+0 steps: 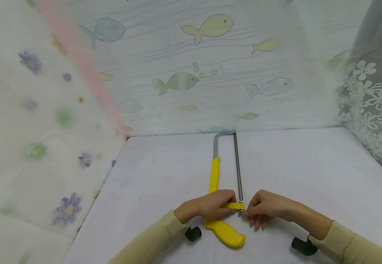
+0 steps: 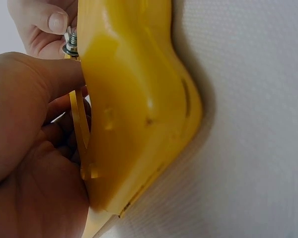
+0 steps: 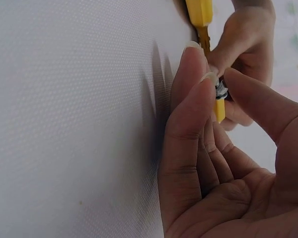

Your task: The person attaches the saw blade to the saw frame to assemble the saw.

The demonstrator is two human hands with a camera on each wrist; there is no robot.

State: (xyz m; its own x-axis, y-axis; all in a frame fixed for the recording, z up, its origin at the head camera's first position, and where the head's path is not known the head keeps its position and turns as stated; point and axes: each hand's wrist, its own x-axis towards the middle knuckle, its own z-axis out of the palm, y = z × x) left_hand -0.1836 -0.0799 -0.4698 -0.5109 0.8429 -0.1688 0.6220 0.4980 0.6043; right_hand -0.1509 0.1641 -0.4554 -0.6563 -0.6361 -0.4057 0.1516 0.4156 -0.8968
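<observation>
A hacksaw (image 1: 225,234) with a yellow handle and grey front bow lies on the white table, its bow pointing away from me. Its dark blade (image 1: 238,167) runs along the right side. My left hand (image 1: 210,204) grips the yellow frame at the short arm that reaches to the blade's near end. At that end sits a metal wing nut (image 3: 221,90) on a threaded bolt. The thumb and index finger of my right hand (image 1: 271,206) pinch about the wing nut; its other fingers are loosely bent. In the left wrist view, the yellow handle hides part of the left hand.
White cloth covers the table (image 1: 164,165). A fish-print curtain (image 1: 177,55) hangs behind it, a floral sheet (image 1: 46,146) at the left and a lace-patterned curtain (image 1: 375,99) at the right. Black wrist mounts (image 1: 193,234) show below both forearms.
</observation>
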